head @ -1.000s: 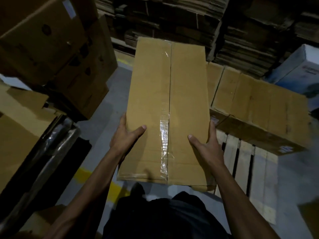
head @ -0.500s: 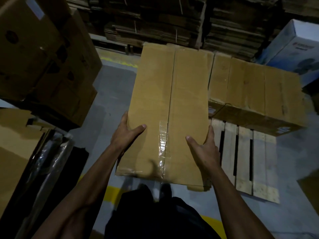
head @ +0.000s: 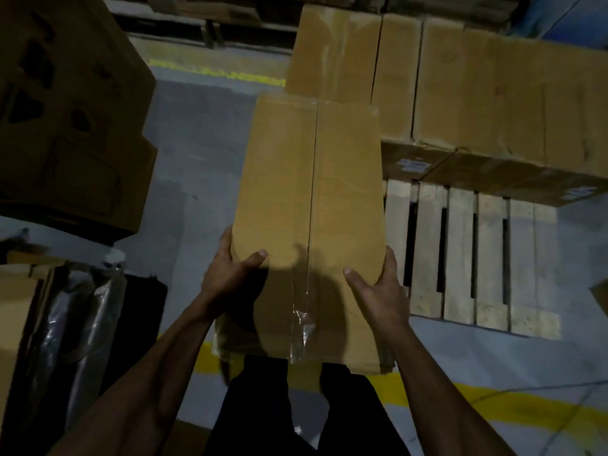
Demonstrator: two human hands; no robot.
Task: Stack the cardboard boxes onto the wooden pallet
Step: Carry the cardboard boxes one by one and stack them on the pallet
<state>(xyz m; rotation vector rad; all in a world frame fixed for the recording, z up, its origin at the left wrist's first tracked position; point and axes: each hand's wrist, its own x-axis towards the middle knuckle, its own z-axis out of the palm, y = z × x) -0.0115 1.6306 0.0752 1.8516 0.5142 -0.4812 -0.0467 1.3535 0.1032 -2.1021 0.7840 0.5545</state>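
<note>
I see both hands on one long box, carried lengthwise away from the body, taped seam on top; left hand grasps its left edge, thumb lying on the top face, fingers wrapped down the side and out of sight; right hand grasps the right edge the same way, thumb on top, fingers curled round the side; both grips sit near the box's near end; box is held in the air above the floor, just left of the pallet; I cannot tell if its far end touches anything; pallet shows bare slats on its near part; two boxes lie side by side across its far part, long edges touching; the carried box's far end overlaps the left one of them in view; yellow line runs across the floor near my feet, another further back; dark stack of cartons on the left; black plastic-wrapped bundle lower left; lighting dim, details blurred.
</note>
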